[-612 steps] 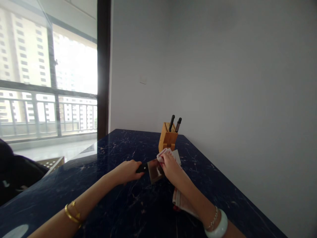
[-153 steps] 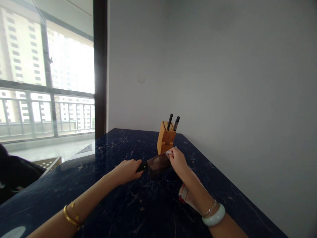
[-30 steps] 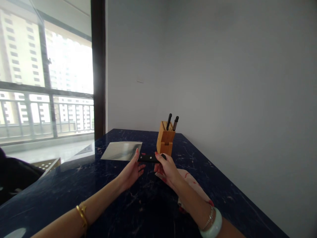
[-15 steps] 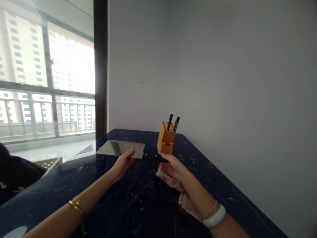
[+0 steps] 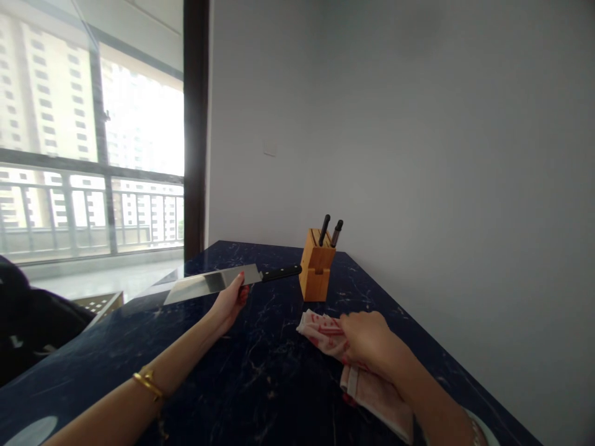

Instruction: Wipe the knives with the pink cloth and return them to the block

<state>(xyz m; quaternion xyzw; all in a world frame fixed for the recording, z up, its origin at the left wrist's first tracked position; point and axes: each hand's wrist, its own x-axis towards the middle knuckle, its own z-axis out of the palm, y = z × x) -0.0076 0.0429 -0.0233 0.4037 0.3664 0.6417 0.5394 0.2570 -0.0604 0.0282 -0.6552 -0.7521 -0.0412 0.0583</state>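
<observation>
Clamped the left hand [image 5: 229, 303] on the blade of a broad, silver steel cleaver [image 5: 198, 285] with a black riveted handle, aimed toward the upright tan wooden knife block [image 5: 313, 280] on the glossy dark-blue marbled table [image 5: 279, 390]. Rested the right hand [image 5: 369, 337] on a crumpled pink-and-red cloth [image 5: 323, 331]; could not tell whether gripping, with fingers mostly hidden. Risked, seemingly, a cut or drop from bare skin slipping on smooth steel.

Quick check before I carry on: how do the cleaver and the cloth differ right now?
Look: the cleaver has a shiny metal blade and black handle; the cloth is pale pink with red markings.
Shape: the cleaver is flat and straight; the cloth is bunched and folded.
Hold: the left hand grips the cleaver by its blade; the right hand is on the cloth.
Shared: each has a hand on it.
</observation>
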